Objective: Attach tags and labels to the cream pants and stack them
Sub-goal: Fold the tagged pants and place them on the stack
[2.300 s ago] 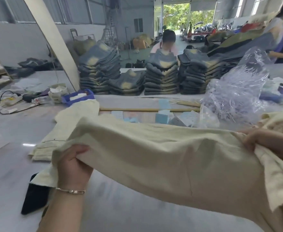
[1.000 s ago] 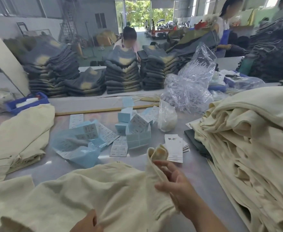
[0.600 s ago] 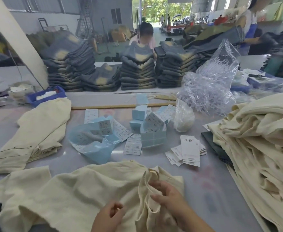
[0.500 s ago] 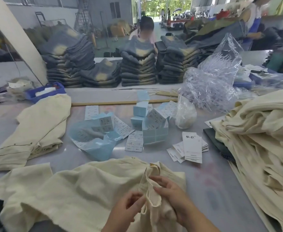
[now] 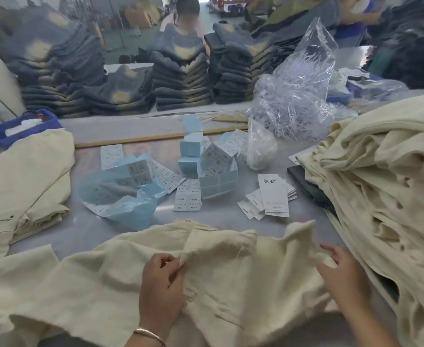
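A pair of cream pants (image 5: 231, 276) lies spread across the near table edge, waistband toward the far side. My left hand (image 5: 162, 281) pinches a fold of the waistband near the middle. My right hand (image 5: 341, 269) grips the waistband's right end, fingers curled into the cloth. White hang tags (image 5: 272, 196) lie in a fan just beyond the pants. Blue-backed label sheets (image 5: 188, 199) and a blue plastic bag (image 5: 120, 199) of labels lie at the table's centre. A folded cream pair (image 5: 23, 181) rests at the left.
A tall heap of cream pants (image 5: 386, 186) fills the right side. A clear bag of plastic fasteners (image 5: 298, 96) and a small white bag (image 5: 259, 149) sit behind the tags. Stacks of dark jeans (image 5: 181, 78) line the far edge; a blue tray (image 5: 23, 126) is far left.
The pants came down from a lifted hold onto the table. My hands, close together on a bunched waistband half a second ago, have moved apart and stretched it flat.
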`<state>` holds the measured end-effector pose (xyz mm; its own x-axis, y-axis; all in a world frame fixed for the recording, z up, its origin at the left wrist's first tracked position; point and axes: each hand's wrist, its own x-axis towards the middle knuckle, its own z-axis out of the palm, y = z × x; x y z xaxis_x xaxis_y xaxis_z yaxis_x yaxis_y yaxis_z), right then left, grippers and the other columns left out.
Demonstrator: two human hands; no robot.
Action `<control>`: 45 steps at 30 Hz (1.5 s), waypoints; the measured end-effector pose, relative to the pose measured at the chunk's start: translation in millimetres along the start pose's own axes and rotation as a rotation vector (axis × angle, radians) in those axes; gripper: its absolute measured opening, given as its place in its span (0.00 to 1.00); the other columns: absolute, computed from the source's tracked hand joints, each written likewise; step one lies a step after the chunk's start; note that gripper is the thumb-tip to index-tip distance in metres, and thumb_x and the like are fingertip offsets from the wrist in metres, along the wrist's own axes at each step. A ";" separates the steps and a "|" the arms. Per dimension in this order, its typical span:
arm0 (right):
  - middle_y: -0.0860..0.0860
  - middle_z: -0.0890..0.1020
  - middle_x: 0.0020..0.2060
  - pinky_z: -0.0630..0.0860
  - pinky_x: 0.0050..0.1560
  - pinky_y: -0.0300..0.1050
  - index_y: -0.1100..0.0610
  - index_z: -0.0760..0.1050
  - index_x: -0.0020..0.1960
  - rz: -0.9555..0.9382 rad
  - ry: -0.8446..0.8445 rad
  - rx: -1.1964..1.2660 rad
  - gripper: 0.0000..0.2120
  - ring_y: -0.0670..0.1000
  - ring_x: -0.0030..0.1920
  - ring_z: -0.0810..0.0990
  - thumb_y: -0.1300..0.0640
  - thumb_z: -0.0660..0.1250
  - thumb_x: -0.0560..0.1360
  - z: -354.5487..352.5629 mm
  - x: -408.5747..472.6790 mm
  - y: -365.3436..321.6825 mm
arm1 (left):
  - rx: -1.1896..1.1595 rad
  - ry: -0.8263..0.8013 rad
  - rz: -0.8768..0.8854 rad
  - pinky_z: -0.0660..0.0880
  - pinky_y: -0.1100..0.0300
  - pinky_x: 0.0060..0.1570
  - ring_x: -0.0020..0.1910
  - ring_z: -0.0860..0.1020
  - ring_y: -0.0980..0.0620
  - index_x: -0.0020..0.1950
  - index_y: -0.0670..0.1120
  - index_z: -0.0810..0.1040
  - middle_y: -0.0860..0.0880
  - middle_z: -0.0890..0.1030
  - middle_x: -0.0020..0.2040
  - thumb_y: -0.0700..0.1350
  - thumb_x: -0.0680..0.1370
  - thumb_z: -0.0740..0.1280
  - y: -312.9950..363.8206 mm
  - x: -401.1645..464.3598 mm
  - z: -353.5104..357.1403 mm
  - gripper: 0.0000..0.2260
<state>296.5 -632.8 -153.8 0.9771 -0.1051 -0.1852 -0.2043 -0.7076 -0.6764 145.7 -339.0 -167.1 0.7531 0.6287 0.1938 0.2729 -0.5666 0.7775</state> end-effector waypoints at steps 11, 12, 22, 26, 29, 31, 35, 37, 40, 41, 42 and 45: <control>0.46 0.82 0.37 0.75 0.40 0.50 0.51 0.74 0.43 -0.158 -0.279 0.014 0.10 0.52 0.41 0.79 0.48 0.71 0.68 31.5 -64.1 -50.7 | 0.295 -0.706 0.785 0.61 0.54 0.72 0.70 0.68 0.55 0.69 0.56 0.74 0.57 0.76 0.67 0.63 0.76 0.56 79.8 -49.4 54.6 0.24; 0.50 0.81 0.34 0.76 0.41 0.52 0.54 0.76 0.40 -0.145 -0.237 0.063 0.01 0.54 0.39 0.78 0.58 0.68 0.69 32.4 -57.8 -45.9 | 0.311 -0.669 0.764 0.62 0.54 0.71 0.68 0.68 0.56 0.66 0.58 0.76 0.60 0.76 0.65 0.65 0.77 0.53 76.4 -50.9 55.7 0.23; 0.57 0.86 0.39 0.77 0.43 0.45 0.61 0.82 0.45 0.135 -0.503 0.535 0.09 0.56 0.42 0.83 0.63 0.63 0.76 14.7 -30.4 -40.3 | -0.078 -0.547 -0.174 0.74 0.62 0.57 0.53 0.78 0.61 0.55 0.55 0.77 0.60 0.81 0.53 0.62 0.61 0.74 85.2 -29.2 61.7 0.26; 0.53 0.86 0.40 0.79 0.43 0.45 0.58 0.83 0.46 0.208 -0.547 0.569 0.19 0.54 0.44 0.84 0.42 0.67 0.74 13.9 -26.1 -40.6 | -0.334 -0.627 -0.434 0.79 0.62 0.48 0.48 0.83 0.57 0.47 0.50 0.85 0.54 0.86 0.44 0.44 0.62 0.70 95.7 -34.3 67.9 0.15; 0.55 0.86 0.45 0.80 0.52 0.50 0.59 0.83 0.50 0.303 -0.650 0.673 0.21 0.56 0.48 0.84 0.41 0.65 0.76 10.8 -18.7 -40.5 | -0.524 -0.557 -0.590 0.73 0.65 0.29 0.30 0.80 0.56 0.39 0.47 0.86 0.51 0.83 0.31 0.41 0.59 0.67 92.7 -37.8 61.9 0.12; 0.56 0.86 0.46 0.79 0.51 0.50 0.59 0.83 0.51 0.335 -0.716 0.743 0.19 0.55 0.48 0.85 0.44 0.64 0.77 8.5 -14.1 -41.0 | -0.641 -0.618 -0.574 0.74 0.64 0.33 0.33 0.80 0.54 0.45 0.45 0.86 0.48 0.83 0.36 0.39 0.60 0.69 91.0 -39.8 57.5 0.15; 0.50 0.85 0.39 0.77 0.46 0.47 0.56 0.83 0.42 0.171 -0.655 0.563 0.16 0.53 0.42 0.83 0.44 0.68 0.74 8.9 -18.0 -41.4 | -0.825 -0.684 -0.536 0.78 0.54 0.46 0.48 0.81 0.43 0.55 0.38 0.82 0.38 0.83 0.51 0.37 0.64 0.75 84.1 -41.5 54.0 0.20; 0.45 0.78 0.33 0.70 0.39 0.45 0.53 0.75 0.36 -0.162 -0.398 0.298 0.09 0.50 0.36 0.74 0.49 0.71 0.68 10.0 -23.9 -37.1 | -0.831 -0.673 -0.527 0.78 0.53 0.46 0.47 0.81 0.42 0.53 0.36 0.81 0.36 0.82 0.49 0.38 0.64 0.77 84.3 -41.5 53.5 0.19; 0.48 0.76 0.44 0.70 0.47 0.44 0.54 0.74 0.47 -0.927 0.083 0.089 0.14 0.51 0.45 0.74 0.65 0.72 0.65 1.0 -39.1 -34.1 | -0.835 -0.627 -0.480 0.76 0.58 0.37 0.38 0.79 0.46 0.43 0.41 0.79 0.39 0.81 0.42 0.38 0.64 0.77 90.3 -42.3 54.0 0.12; 0.49 0.77 0.44 0.71 0.48 0.43 0.55 0.75 0.47 -1.112 0.052 0.119 0.15 0.50 0.46 0.75 0.69 0.68 0.65 -1.5 -43.8 -31.5 | -0.843 -0.612 -0.466 0.75 0.59 0.35 0.36 0.78 0.47 0.42 0.41 0.78 0.39 0.80 0.41 0.38 0.64 0.77 93.5 -41.9 54.6 0.11; 0.47 0.78 0.41 0.72 0.46 0.41 0.54 0.76 0.45 -1.195 -0.056 0.135 0.14 0.48 0.43 0.75 0.69 0.65 0.64 -4.2 -48.9 -28.8 | -0.851 -0.593 -0.457 0.75 0.60 0.35 0.36 0.77 0.47 0.42 0.41 0.78 0.39 0.79 0.40 0.38 0.64 0.77 96.6 -41.1 54.9 0.11; 0.44 0.78 0.28 0.70 0.32 0.43 0.51 0.76 0.39 -0.880 -0.408 0.128 0.05 0.42 0.29 0.72 0.53 0.63 0.66 -11.5 -59.9 -21.7 | -0.828 -0.523 -0.382 0.73 0.59 0.36 0.38 0.75 0.47 0.42 0.39 0.75 0.39 0.77 0.38 0.38 0.64 0.76 101.9 -38.2 55.1 0.13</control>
<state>243.1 -619.2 -119.9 0.6928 0.6908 0.2069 0.5594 -0.3338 -0.7587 177.8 -450.1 -128.2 0.9217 0.2687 -0.2798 0.2012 0.2858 0.9370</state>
